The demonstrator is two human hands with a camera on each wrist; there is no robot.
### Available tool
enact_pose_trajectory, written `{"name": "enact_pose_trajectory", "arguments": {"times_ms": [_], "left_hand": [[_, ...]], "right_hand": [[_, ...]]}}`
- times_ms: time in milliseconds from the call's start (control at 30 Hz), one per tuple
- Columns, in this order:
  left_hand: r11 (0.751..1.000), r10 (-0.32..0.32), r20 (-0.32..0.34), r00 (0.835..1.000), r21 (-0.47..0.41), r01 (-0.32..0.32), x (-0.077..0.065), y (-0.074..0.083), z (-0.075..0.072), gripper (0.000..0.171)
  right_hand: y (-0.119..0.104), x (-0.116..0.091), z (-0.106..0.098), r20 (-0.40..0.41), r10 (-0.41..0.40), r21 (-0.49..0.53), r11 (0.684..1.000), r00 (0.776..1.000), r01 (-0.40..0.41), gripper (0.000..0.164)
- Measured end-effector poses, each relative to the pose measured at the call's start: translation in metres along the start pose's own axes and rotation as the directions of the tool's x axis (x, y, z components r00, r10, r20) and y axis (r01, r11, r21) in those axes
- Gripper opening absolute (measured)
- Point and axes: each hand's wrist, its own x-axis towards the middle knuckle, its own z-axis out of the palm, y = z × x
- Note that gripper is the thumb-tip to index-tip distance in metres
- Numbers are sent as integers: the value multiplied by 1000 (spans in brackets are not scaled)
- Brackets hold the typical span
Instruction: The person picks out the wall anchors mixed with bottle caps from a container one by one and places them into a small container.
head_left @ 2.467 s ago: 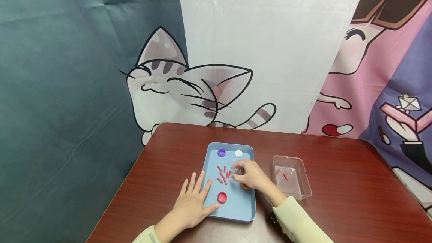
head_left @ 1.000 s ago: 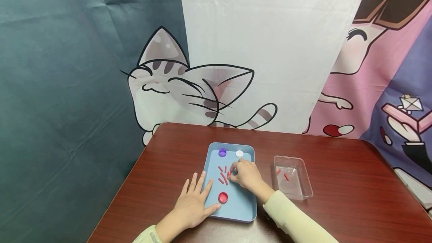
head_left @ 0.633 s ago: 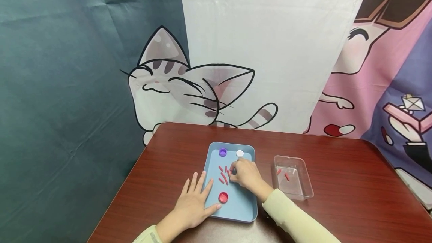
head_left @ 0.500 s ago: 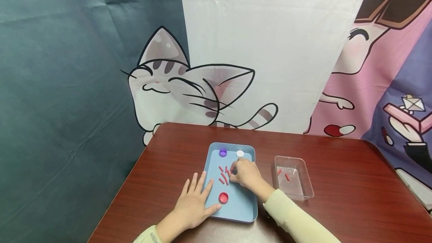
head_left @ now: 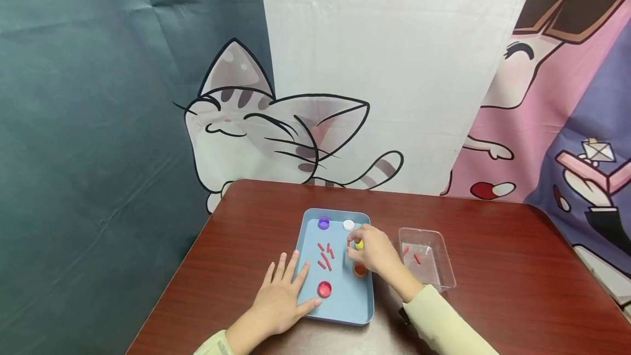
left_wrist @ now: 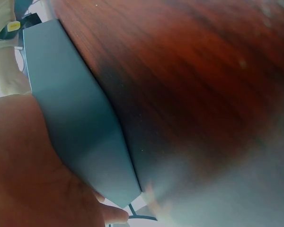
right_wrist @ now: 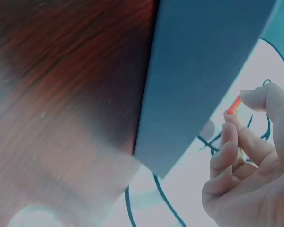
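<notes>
1. A red stick [head_left: 348, 244] has just been lifted from the cluster: half a second ago the right hand [head_left: 374, 248] was lowered over it; now it is raised toward 2 o'clock, with the stick pinched between thumb and forefinger, as is confirmed in the right wrist view.
2. The cluster has thus been thinned; five or six remaining sticks [head_left: 332, 253] are left near the middle of the blue tray [head_left: 345, 303], and two boxed sticks [head_left: 417, 258] are held in the clear box [head_left: 429, 275], beyond the tray at 3 o'clock.
3. The tray is touched around 8 o'clock by the left hand [head_left: 281, 300], fingers spread, nothing gripped; its pressure cannot be told.
4. On the tray floor are placed a purple cap [head_left: 323, 223] at 11, a white cap [head_left: 348, 225] at 1, an orange cap [head_left: 360, 270] at 4 and a red cap [head_left: 324, 289] at 7.
5. A yellow cap [head_left: 359, 245] at 2 is partly covered by the right hand, and the box's near-left corner is hidden by the right forearm.
</notes>
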Motion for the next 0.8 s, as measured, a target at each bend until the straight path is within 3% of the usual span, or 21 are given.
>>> {"name": "enact_pose_trajectory", "arguments": {"times_ms": [333,800], "left_hand": [[1000,14,-51,999,-16,-15,1,-3,7,87],[1000,3,-21,1000,5,-3,-1,1,1,85]], "right_hand": [[24,-10,-22,-21,70,107,992,997,-68,15],[65,-31,-57,-88,130,162,980,988,-115,14]]}}
